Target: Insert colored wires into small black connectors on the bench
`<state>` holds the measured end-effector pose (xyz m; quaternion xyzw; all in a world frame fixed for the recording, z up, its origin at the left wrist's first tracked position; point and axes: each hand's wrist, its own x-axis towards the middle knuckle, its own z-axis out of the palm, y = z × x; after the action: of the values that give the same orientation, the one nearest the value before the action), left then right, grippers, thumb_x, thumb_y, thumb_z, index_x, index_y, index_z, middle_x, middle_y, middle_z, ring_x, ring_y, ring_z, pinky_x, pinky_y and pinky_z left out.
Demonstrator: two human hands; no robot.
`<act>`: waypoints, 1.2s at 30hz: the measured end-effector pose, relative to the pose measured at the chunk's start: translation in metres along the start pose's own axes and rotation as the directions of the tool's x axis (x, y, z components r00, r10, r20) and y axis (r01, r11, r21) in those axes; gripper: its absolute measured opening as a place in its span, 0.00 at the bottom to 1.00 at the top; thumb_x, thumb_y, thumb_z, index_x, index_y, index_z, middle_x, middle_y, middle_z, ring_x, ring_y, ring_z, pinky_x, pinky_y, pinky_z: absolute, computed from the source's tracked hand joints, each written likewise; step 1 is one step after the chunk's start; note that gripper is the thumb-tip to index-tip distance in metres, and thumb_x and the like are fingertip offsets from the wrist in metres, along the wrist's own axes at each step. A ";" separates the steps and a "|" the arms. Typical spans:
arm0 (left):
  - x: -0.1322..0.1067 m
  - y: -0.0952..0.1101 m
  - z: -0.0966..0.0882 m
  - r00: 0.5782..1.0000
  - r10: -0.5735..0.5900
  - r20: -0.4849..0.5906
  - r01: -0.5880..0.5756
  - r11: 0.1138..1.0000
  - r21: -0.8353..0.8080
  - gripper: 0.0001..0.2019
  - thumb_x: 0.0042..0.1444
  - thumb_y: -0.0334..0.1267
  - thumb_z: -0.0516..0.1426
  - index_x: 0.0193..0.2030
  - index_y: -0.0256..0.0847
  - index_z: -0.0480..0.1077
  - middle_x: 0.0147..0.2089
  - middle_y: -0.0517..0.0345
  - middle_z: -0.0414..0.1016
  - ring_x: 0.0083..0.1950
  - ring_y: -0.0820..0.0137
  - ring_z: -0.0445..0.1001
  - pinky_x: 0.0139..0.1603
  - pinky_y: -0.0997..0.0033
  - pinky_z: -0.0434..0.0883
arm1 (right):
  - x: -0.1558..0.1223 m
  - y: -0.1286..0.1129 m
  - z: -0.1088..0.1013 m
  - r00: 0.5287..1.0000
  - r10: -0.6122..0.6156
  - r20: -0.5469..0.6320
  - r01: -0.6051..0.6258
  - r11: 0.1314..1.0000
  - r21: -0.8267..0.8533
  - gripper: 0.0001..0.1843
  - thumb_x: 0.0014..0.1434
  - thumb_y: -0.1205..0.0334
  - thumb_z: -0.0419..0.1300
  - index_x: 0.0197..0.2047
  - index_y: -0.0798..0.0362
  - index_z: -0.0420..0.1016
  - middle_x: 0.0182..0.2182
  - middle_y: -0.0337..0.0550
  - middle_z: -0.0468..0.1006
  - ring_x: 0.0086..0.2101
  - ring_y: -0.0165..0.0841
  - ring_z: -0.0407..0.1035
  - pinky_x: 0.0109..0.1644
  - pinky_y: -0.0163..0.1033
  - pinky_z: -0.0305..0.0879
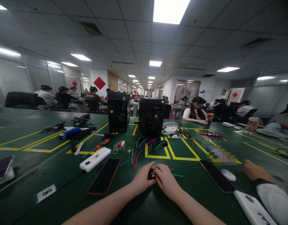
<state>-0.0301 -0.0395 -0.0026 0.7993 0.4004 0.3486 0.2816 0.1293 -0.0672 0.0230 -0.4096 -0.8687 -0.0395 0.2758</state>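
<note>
My left hand (142, 178) and my right hand (165, 178) meet at the middle of the green table (64, 175). Both are closed round a small black connector (151, 174) held between them. Thin coloured wires (140, 148) run from the connector area toward the far side, and a green and a red wire end (176, 175) stick out to the right of my right hand. Most of the connector is hidden by my fingers.
A black phone (104, 176) and a white power bank (95, 159) lie left of my hands. Two black computer cases (118, 111) (151, 116) stand behind the wires. Tools (75, 132) lie at far left. Another person's hand (255, 170), a phone (217, 180) and a white mouse (228, 175) are on the right.
</note>
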 end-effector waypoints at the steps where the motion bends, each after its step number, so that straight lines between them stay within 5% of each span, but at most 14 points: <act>1: 0.000 0.000 0.000 1.000 -0.003 0.000 0.003 1.000 -0.001 0.36 0.42 0.33 0.61 0.60 0.40 0.55 0.56 0.49 0.64 0.56 0.61 0.63 0.58 0.60 0.58 | 0.000 -0.001 0.000 1.000 0.020 -0.024 -0.019 0.999 0.037 0.07 0.58 0.71 0.48 0.36 0.53 0.65 0.36 0.44 0.68 0.38 0.34 0.61 0.43 0.42 0.59; 7: -0.001 -0.001 0.001 0.999 -0.022 -0.023 0.022 1.000 -0.021 0.36 0.42 0.34 0.62 0.60 0.42 0.55 0.51 0.52 0.68 0.52 0.62 0.65 0.57 0.61 0.59 | 0.003 0.011 -0.018 0.966 0.200 -0.163 -0.174 0.972 0.159 0.08 0.60 0.68 0.46 0.38 0.53 0.65 0.34 0.45 0.68 0.37 0.34 0.63 0.43 0.40 0.61; 14: 0.005 -0.009 0.002 0.978 -0.088 -0.188 0.073 0.994 -0.083 0.31 0.45 0.27 0.56 0.59 0.39 0.55 0.47 0.52 0.68 0.51 0.64 0.66 0.57 0.61 0.59 | -0.001 0.019 -0.031 0.997 0.069 0.030 -0.073 0.981 0.182 0.08 0.57 0.69 0.50 0.36 0.52 0.69 0.34 0.42 0.69 0.36 0.31 0.64 0.41 0.37 0.62; 17: 0.005 -0.009 0.001 0.982 -0.061 -0.180 0.049 0.996 -0.072 0.30 0.46 0.27 0.55 0.58 0.41 0.56 0.48 0.53 0.68 0.51 0.65 0.66 0.57 0.61 0.59 | 0.000 0.013 -0.024 0.999 0.014 0.047 -0.021 0.987 0.159 0.09 0.56 0.70 0.51 0.37 0.52 0.70 0.35 0.43 0.70 0.38 0.32 0.64 0.44 0.38 0.61; 21: 0.002 -0.003 -0.002 0.994 -0.040 -0.103 0.035 0.998 -0.044 0.30 0.46 0.28 0.56 0.58 0.42 0.56 0.48 0.55 0.69 0.51 0.65 0.67 0.56 0.62 0.61 | 0.000 0.018 -0.014 0.994 0.102 -0.046 -0.098 0.992 0.084 0.12 0.54 0.71 0.54 0.42 0.52 0.70 0.38 0.44 0.69 0.41 0.34 0.62 0.46 0.41 0.60; 25: 0.001 0.001 -0.003 0.998 -0.007 -0.056 0.006 1.000 -0.019 0.30 0.47 0.31 0.58 0.59 0.44 0.56 0.49 0.56 0.69 0.51 0.65 0.67 0.57 0.63 0.61 | -0.002 0.027 -0.008 0.990 0.138 0.031 -0.137 0.990 -0.031 0.09 0.53 0.71 0.55 0.38 0.52 0.70 0.35 0.43 0.69 0.38 0.34 0.63 0.42 0.40 0.60; 31: 0.002 0.004 -0.004 1.000 -0.018 -0.024 0.018 1.000 0.004 0.31 0.46 0.30 0.59 0.59 0.42 0.56 0.48 0.55 0.70 0.51 0.64 0.68 0.56 0.64 0.61 | 0.000 0.026 -0.005 0.997 0.042 0.068 -0.037 0.996 -0.087 0.07 0.58 0.69 0.51 0.33 0.54 0.69 0.33 0.43 0.68 0.35 0.33 0.61 0.40 0.38 0.59; 36: 0.003 0.001 -0.005 1.000 -0.020 -0.020 0.020 1.000 0.014 0.33 0.45 0.31 0.60 0.59 0.42 0.56 0.48 0.55 0.70 0.51 0.64 0.67 0.56 0.64 0.60 | 0.002 0.022 -0.014 0.983 0.144 -0.110 -0.141 0.989 0.038 0.09 0.60 0.68 0.47 0.36 0.54 0.69 0.33 0.44 0.68 0.37 0.32 0.62 0.41 0.37 0.60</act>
<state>-0.0320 -0.0369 0.0017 0.7937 0.4136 0.3510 0.2753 0.1510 -0.0550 0.0325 -0.4637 -0.8207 -0.0298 0.3324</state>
